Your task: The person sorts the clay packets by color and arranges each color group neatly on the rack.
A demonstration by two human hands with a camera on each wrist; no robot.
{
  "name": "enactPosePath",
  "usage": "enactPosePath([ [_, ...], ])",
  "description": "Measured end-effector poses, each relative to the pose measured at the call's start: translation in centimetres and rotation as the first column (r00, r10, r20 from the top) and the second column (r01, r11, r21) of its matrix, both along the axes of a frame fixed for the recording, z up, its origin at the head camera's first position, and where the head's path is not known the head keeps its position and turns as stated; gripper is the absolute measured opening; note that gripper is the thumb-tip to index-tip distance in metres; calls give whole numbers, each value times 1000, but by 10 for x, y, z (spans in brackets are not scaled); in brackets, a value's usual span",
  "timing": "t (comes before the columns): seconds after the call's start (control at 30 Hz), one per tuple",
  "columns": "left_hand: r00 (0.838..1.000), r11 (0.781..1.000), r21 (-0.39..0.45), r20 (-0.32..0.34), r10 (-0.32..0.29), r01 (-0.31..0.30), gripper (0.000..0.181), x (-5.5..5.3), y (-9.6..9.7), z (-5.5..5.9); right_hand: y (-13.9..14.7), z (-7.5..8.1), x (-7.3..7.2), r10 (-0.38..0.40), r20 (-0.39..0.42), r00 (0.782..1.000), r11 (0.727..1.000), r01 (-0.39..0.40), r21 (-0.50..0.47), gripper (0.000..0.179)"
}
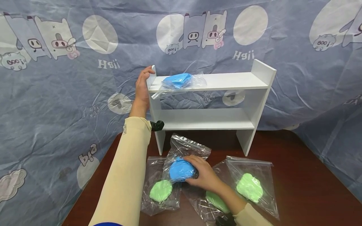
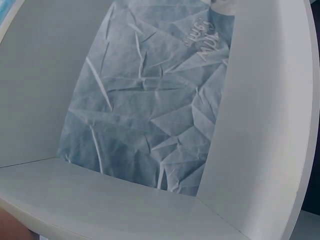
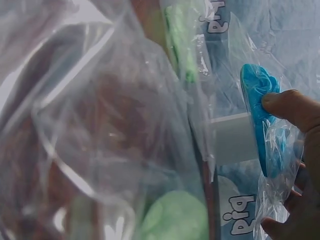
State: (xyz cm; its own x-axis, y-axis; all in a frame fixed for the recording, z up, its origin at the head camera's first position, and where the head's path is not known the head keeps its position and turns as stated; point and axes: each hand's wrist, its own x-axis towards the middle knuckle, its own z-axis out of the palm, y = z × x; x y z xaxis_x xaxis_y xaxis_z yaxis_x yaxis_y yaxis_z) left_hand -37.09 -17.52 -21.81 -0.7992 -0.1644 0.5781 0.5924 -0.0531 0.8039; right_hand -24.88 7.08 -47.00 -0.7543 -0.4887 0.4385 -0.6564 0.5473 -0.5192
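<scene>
My left hand [image 1: 142,88] holds the left side panel of a white two-tier shelf [image 1: 205,117], its fingers bent over the panel's upper edge. In the left wrist view only a bit of that hand [image 2: 14,227] shows beside the shelf's boards. With thumb and fingers, my right hand [image 1: 205,174] grips a clear zip bag of blue clay-like material [image 1: 181,170] in front of the shelf. The right wrist view has the thumb pressing the blue lump [image 3: 260,97] through wrinkled plastic. Another bagged blue lump [image 1: 177,81] lies on the top tier's left end.
Bagged green lumps lie on the dark red-brown table [image 1: 305,185]: one at the left [image 1: 160,191], one at the right [image 1: 249,187], and one partly under my right forearm [image 1: 216,201]. A patterned blue-grey cloth [image 1: 127,44] hangs behind the shelf.
</scene>
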Motion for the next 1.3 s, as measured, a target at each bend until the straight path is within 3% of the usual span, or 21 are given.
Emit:
enactPosePath([
  [0.23, 1000, 999, 26, -7, -29, 29, 22, 3, 2, 3, 7, 12, 8, -10, -28, 1000, 1000, 10, 21, 82],
  [0.4, 1000, 1000, 6, -10, -13, 13, 24, 4, 1, 3, 13, 25, 14, -32, -21, 999, 999, 33, 35, 83],
  [0.87, 1000, 1000, -1, 7, -5, 6, 23, 0, 1, 2, 31, 57, 23, -51, -125, 991, 998, 55, 31, 82],
  [1.13, 1000, 1000, -9, 2, 17, -17, 24, -23, -6, -8, 41, 76, 32, -63, -148, 987, 998, 66, 20, 82],
  [1.3, 1000, 1000, -8, -5, 13, -13, 23, -26, -6, -10, 50, 91, 34, -58, -218, 974, 997, 66, 30, 81],
])
